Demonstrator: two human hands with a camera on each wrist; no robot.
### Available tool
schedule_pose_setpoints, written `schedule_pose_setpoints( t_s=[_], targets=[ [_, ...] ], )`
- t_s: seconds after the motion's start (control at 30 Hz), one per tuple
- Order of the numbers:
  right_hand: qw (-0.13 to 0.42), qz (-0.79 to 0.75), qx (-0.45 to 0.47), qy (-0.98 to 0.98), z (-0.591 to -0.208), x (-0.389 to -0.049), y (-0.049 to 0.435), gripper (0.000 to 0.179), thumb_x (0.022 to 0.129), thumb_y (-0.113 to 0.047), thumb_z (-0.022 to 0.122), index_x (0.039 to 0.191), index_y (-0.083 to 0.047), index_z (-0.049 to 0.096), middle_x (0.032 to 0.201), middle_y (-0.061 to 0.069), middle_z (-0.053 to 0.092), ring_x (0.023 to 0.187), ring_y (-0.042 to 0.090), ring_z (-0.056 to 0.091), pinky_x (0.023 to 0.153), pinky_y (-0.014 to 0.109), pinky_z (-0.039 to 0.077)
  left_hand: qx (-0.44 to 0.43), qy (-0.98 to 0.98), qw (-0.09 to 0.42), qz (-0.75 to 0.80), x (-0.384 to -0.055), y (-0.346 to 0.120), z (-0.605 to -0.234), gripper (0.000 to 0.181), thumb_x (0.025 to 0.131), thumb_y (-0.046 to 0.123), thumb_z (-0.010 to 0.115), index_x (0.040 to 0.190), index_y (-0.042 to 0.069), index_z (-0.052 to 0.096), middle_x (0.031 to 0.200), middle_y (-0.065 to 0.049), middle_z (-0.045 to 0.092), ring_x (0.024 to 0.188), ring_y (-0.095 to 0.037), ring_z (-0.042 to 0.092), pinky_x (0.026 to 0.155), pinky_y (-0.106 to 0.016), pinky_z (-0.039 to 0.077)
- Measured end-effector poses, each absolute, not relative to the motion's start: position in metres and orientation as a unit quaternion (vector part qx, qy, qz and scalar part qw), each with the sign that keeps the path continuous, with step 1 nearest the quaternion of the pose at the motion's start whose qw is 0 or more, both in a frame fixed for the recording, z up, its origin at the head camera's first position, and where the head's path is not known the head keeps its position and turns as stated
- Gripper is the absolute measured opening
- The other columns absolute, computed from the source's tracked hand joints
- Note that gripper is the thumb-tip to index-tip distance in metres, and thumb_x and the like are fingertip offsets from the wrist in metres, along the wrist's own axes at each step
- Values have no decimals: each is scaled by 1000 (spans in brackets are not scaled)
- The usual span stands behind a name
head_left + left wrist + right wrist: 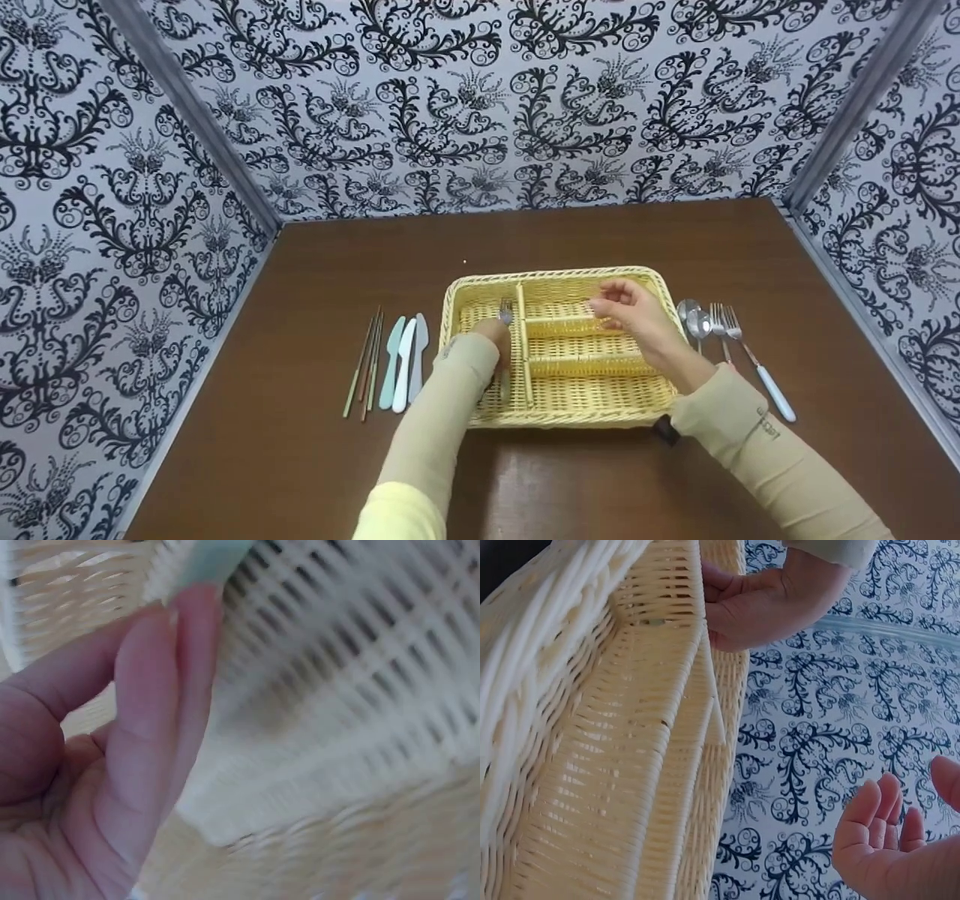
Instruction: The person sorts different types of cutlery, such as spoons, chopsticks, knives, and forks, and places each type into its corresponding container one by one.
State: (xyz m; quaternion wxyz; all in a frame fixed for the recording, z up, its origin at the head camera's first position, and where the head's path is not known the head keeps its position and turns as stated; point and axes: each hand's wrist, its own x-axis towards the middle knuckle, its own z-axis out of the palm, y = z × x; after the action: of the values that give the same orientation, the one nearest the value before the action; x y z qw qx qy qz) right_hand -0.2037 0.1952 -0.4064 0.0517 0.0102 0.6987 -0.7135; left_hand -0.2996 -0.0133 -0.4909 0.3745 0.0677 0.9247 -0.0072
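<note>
My left hand (491,337) is down in the long left compartment of a pale yellow woven basket (555,421). It holds a fork (506,309) whose metal tines point toward the far side. In the left wrist view, thumb and fingertips (199,604) pinch its pale green handle (214,559). Over the right-hand compartments hovers my right hand (630,311), fingers loosely bent and nothing in them. The right wrist view shows that hand (889,840) with its fingers apart, beyond the basket's dividers (667,720).
Left of the basket lie several chopsticks (373,360) and three knives (405,364), pale green, white and grey. To its right are two spoons (699,322) and two forks (754,360) on the brown table (360,262). Patterned walls (480,112) enclose the table.
</note>
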Motion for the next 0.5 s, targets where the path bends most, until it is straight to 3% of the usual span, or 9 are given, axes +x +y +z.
schedule_pose_setpoints(
  t_s=[0.1,0.2,0.27,0.33,0.43,0.5],
  targets=[
    [32,-701,-6,713,-404,-205,212,29,87,-6,58,114,0,47,87,-6,57,72,6,58,69,23,50,57,953,298,30,-271,-19,-437,24,82,21,67,94,1,70,103,-9,65,93,-19,60,86,-30,49],
    [-3,-672,-21,740,-409,-205,243,31,87,-6,58,116,1,48,84,-11,60,73,5,59,69,21,50,55,958,232,161,-266,-32,-418,20,82,14,64,81,-5,68,70,-11,66,59,-17,62,62,-28,54],
    [-34,-630,-28,776,-417,-205,271,33,87,-4,58,117,5,49,85,-10,63,74,2,60,69,19,50,99,950,196,221,-269,-43,-417,19,84,14,60,80,-4,66,61,-10,63,47,-15,59,49,-26,52],
    [-65,-547,-26,834,-430,-203,304,32,86,-6,59,115,7,52,89,-1,66,77,1,58,69,17,48,156,937,161,268,-269,-55,-419,18,87,11,56,86,-3,66,67,-11,64,47,-16,59,45,-24,49],
    [-76,-389,-10,918,-453,-196,350,33,85,-7,58,111,12,53,96,22,64,81,19,61,72,31,50,224,930,106,270,-259,-71,-419,22,90,13,49,103,4,65,88,-10,67,64,-16,62,54,-24,47],
    [-43,-300,3,953,-467,-191,374,33,84,-10,58,105,14,55,98,32,59,81,33,59,71,41,48,237,930,67,274,-253,-81,-421,24,91,12,49,110,6,62,97,-10,66,71,-17,61,60,-27,47]
  ],
)
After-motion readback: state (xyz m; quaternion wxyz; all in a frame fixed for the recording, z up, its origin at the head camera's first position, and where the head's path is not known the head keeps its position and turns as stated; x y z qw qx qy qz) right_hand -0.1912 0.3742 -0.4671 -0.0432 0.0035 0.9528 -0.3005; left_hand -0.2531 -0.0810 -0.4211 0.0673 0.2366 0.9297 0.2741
